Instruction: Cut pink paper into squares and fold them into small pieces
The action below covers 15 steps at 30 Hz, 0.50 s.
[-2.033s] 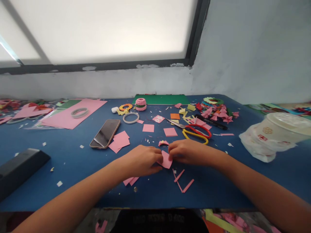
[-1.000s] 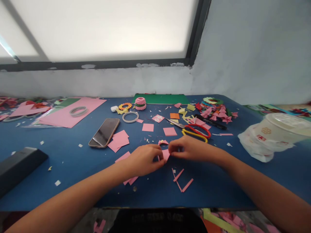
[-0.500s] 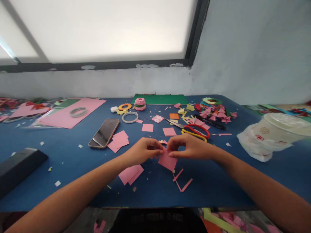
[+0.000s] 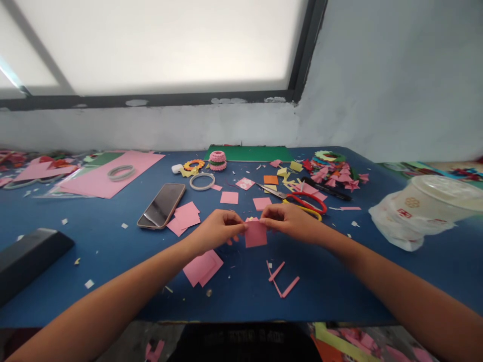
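Observation:
Between my hands hangs a small pink paper square (image 4: 256,235), pinched at its upper corners. My left hand (image 4: 225,226) grips the left corner with thumb and forefinger. The right corner is in the closed fingertips of my right hand (image 4: 281,219). Just behind the square's top edge, a bit of pink and yellow paper shows, mostly hidden. Narrow pink strips (image 4: 290,287) lie on the table below the square. Overlapping pink squares (image 4: 204,268) rest beneath my left forearm. Red and yellow scissors (image 4: 305,203) lie beyond my right hand, blades pointing left.
A phone (image 4: 161,206) and more pink squares (image 4: 186,216) lie to the left, with a tape roll (image 4: 202,182) behind. A bagged white cup (image 4: 411,211) stands at right. Folded paper pieces (image 4: 339,176) are heaped at the back right. A dark block (image 4: 35,259) sits at far left.
The pink square has turned from a tilted position to nearly level, its top edge facing the wall. My hands have moved slightly apart and now hold its two upper corners.

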### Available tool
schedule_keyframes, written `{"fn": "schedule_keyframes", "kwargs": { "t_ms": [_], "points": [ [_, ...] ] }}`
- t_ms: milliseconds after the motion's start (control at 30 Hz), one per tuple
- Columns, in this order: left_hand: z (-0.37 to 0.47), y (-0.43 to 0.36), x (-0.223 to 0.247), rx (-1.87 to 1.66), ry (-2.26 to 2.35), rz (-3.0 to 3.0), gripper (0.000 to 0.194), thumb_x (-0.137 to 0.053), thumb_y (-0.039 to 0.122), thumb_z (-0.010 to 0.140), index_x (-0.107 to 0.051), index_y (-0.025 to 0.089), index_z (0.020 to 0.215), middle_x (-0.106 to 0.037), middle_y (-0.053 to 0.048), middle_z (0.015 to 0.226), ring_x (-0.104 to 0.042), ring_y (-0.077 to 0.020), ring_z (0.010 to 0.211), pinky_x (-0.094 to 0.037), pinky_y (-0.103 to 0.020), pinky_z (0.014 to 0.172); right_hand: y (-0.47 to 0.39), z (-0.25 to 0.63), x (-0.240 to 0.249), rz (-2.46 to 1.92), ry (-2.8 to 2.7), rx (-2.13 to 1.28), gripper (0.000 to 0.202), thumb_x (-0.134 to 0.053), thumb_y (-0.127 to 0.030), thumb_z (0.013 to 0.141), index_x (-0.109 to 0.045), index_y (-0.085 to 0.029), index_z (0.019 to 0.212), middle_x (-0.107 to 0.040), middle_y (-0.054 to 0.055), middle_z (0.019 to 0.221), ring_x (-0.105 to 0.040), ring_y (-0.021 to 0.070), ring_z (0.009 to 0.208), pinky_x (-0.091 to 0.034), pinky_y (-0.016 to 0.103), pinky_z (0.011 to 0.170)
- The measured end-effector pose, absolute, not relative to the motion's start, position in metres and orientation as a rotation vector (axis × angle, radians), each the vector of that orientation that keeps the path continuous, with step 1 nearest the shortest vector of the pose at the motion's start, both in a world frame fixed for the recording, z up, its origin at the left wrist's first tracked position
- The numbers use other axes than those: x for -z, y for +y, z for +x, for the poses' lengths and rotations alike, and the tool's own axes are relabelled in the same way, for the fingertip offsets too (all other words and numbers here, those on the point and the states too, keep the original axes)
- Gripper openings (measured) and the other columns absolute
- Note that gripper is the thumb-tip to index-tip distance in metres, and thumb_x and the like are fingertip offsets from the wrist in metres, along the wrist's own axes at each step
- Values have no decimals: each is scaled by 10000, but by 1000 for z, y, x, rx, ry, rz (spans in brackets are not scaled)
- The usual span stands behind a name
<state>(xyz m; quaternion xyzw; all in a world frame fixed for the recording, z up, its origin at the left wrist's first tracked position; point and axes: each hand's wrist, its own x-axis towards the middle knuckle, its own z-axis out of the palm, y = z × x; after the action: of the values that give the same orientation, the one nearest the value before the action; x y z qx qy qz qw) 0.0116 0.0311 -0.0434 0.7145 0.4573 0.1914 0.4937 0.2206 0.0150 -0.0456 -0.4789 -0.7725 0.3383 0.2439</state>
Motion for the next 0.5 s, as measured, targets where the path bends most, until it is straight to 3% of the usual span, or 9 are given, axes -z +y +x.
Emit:
{"fn": "schedule_keyframes", "kwargs": {
  "t_ms": [167, 233, 333, 500],
  "points": [
    [9, 31, 48, -361, 1247, 2219, 229, -560, 364, 742, -637, 168, 654, -610, 2, 632, -522, -128, 584, -344, -227, 504, 11, 210, 55, -1380, -2267, -458, 154, -518, -271, 834, -585, -156, 755, -607, 10, 672, -521, 113, 590, -350, 224, 540],
    [7, 32, 50, -350, 1279, 2280, 170, -603, 340, 711, -649, 192, 780, -628, 13, 689, -536, -137, 607, -350, -228, 517, 10, 206, 61, -1336, -2331, -246, 116, -513, -227, 837, -583, -155, 780, -624, 30, 739, -549, 134, 659, -365, 235, 579],
    [4, 36, 54, -405, 1196, 2325, 307, -651, 283, 689, -602, 213, 984, -628, 20, 788, -543, -128, 627, -378, -219, 541, 8, 202, 68, -1184, -2436, 50, 132, -483, -218, 862, -584, -146, 817, -628, 57, 792, -569, 163, 738, -384, 256, 633],
    [2, 43, 55, -375, 987, 2441, 128, -613, 189, 755, -654, 186, 876, -623, -11, 794, -559, -128, 691, -419, -223, 630, 4, 200, 68, -825, -2628, 270, 275, -380, -246, 923, -580, -138, 769, -613, 55, 735, -565, 145, 695, -405, 256, 643]
  ]
}}
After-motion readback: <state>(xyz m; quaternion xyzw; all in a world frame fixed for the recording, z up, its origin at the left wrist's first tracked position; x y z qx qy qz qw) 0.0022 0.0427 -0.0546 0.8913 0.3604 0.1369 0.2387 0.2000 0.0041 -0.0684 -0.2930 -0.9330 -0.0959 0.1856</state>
